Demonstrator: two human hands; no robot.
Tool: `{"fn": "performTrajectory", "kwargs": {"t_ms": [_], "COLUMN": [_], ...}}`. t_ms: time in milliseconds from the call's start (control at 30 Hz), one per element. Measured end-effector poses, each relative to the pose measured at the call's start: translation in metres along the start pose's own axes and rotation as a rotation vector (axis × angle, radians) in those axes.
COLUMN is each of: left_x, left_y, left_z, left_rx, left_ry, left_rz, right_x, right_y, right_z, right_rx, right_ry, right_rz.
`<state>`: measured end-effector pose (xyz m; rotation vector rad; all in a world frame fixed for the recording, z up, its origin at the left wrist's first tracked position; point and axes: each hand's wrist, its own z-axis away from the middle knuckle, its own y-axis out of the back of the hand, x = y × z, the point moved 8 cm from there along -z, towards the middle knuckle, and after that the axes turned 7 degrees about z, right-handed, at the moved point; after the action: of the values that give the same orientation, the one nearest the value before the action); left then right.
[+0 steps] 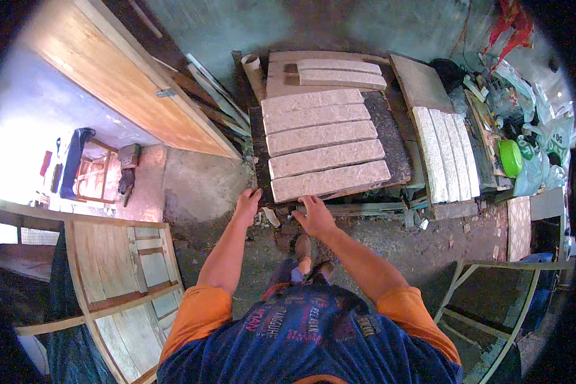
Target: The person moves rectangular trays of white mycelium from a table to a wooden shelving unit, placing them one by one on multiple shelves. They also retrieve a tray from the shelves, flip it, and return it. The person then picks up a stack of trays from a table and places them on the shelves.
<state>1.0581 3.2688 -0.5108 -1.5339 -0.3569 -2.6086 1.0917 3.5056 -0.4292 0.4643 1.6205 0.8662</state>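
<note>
Several pale, rough rectangular strips lie side by side on a dark board [397, 150] in front of me. The fingertips of my right hand [316, 217] touch the front edge of the nearest strip [331, 182], with the thumb held apart below. My left hand [248, 203] is by the board's front left corner, left of that strip. Its fingers are pressed together, and whatever is between them is too small to make out. A second strip [326, 159] lies just behind the nearest one.
More pale strips [339, 78] rest at the back, and several [446, 153] stand lengthwise on a right-hand board. A green basin [510, 158] sits among plastic bags [544, 153]. A wooden door [131, 77] is at left, a wooden frame [121, 288] nearer me, and a metal frame [486, 313] at right.
</note>
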Motion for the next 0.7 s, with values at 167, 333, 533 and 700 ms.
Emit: {"fn": "performTrajectory", "kwargs": {"t_ms": [167, 333, 533, 700], "left_x": [-0.019, -0.039, -0.049, -0.038], "left_y": [-0.009, -0.022, -0.047, -0.061], "left_z": [0.005, 0.021, 0.069, 0.098], "left_rx": [-0.042, 0.013, 0.019, 0.043], "left_ry": [0.013, 0.001, 0.072, 0.065], "left_rz": [0.076, 0.06, 0.178, 0.201], "right_x": [0.018, 0.1, 0.124, 0.113], "right_y": [-0.008, -0.039, -0.072, -0.075], "right_z": [0.022, 0.077, 0.08, 0.07], "right_rx": [-0.027, 0.123, 0.152, 0.27], "right_ry": [-0.045, -0.823, -0.86, -0.812], "right_rz": [-0.039, -0.91, -1.739, -1.988]}}
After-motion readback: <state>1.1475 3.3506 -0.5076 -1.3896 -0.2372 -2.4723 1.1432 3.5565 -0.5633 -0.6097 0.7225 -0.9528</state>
